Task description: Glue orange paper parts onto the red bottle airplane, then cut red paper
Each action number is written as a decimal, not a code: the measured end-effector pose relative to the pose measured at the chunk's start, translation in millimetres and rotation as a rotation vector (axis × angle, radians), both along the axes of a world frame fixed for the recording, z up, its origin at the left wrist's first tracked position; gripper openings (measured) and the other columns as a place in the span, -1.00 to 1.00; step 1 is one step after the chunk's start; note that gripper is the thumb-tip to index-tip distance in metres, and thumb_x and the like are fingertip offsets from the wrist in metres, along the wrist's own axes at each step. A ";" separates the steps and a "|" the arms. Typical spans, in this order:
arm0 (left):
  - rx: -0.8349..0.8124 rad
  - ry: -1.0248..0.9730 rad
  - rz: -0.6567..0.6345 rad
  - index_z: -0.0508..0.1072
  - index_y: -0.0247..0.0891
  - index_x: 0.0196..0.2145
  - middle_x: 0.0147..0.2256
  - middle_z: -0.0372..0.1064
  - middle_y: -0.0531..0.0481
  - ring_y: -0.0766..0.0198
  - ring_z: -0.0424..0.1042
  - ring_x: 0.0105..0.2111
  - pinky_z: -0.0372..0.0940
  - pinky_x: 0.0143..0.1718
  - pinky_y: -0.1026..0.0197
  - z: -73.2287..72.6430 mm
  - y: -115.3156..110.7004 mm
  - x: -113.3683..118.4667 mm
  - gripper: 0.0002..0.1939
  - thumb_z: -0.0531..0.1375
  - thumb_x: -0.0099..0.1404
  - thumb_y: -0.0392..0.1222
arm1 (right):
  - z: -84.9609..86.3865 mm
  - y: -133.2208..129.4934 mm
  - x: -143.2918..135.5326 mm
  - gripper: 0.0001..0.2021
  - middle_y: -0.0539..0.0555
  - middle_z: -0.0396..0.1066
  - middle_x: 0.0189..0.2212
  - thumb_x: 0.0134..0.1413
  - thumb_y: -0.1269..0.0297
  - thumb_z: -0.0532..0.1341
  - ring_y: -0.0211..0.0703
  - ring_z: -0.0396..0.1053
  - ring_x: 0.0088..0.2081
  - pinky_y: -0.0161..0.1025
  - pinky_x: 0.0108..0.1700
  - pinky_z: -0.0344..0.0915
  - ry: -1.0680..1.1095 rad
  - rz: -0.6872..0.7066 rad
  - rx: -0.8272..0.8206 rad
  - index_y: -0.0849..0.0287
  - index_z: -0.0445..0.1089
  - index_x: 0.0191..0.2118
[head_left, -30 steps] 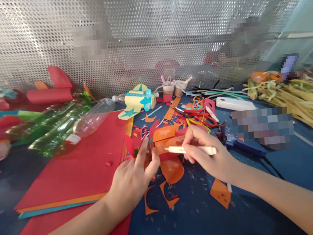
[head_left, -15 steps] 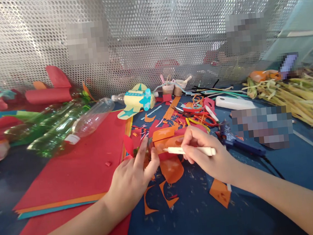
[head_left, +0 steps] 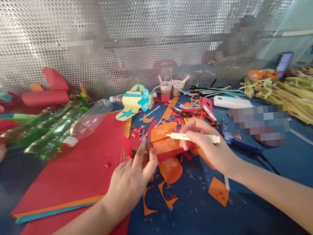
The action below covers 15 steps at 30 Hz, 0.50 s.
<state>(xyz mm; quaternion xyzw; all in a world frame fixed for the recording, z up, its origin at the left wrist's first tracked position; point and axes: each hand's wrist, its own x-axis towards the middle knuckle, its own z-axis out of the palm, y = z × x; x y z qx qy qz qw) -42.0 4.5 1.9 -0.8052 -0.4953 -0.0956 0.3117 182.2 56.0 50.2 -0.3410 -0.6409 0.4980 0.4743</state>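
Note:
My right hand [head_left: 207, 142] is closed round a cream-coloured pen [head_left: 195, 136], its tip over an orange paper piece [head_left: 163, 131] with a faint star shape on it. That piece lies on a red and orange paper-covered object, whose underside is hidden. At its left end rests my left hand [head_left: 130, 175], thumb and forefinger apart against it. Below hangs an orange rounded flap [head_left: 171, 169] with another pale star. Behind them lies a bottle wrapped in yellow paper [head_left: 134, 99] with blue stars.
Red sheets [head_left: 75, 169] are stacked at the left, with green and clear bottles [head_left: 93, 120] behind. A blue glue gun [head_left: 242, 144], a white device [head_left: 231, 101], scissors [head_left: 189, 109] and corn husks [head_left: 298, 92] lie right. Orange scraps [head_left: 219, 191] sit in front.
My right hand and the pen have moved slightly up and right, from the lower orange part to the upper orange piece. My left hand stays nearly in place.

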 end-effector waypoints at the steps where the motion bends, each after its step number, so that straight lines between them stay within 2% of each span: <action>1: -0.003 -0.003 0.000 0.22 -0.11 0.10 0.24 0.16 -0.26 0.33 0.41 -0.54 0.37 -0.43 0.19 0.0 0.0 -0.2 -0.61 0.08 0.33 -0.25 | 0.0 -0.9 -0.5 -0.90 -0.11 0.30 -0.59 0.16 0.27 0.14 -0.28 0.26 -0.51 -0.26 -0.40 0.17 -0.024 0.005 -0.001 0.11 0.23 -0.37; 4: -0.012 -0.005 0.005 0.22 -0.10 0.11 0.24 0.15 -0.26 0.33 0.42 -0.53 0.37 -0.43 0.19 0.1 -0.1 -0.4 -0.60 0.08 0.33 -0.24 | -0.2 -5.3 -1.3 -0.86 -0.14 0.25 -0.61 0.13 0.29 0.17 -0.32 0.20 -0.56 -0.31 -0.48 0.13 -0.083 0.008 0.005 0.10 0.17 -0.40; 15: -0.056 -0.040 0.009 0.22 -0.07 0.12 0.27 0.10 -0.25 0.28 0.45 -0.50 0.41 -0.38 0.12 1.3 -0.7 0.2 -0.59 0.07 0.32 -0.22 | -1.3 -5.7 -1.1 -0.82 -0.17 0.21 -0.63 0.11 0.36 0.16 -0.37 0.15 -0.59 -0.36 -0.53 0.09 -0.195 -0.005 0.033 0.10 0.11 -0.43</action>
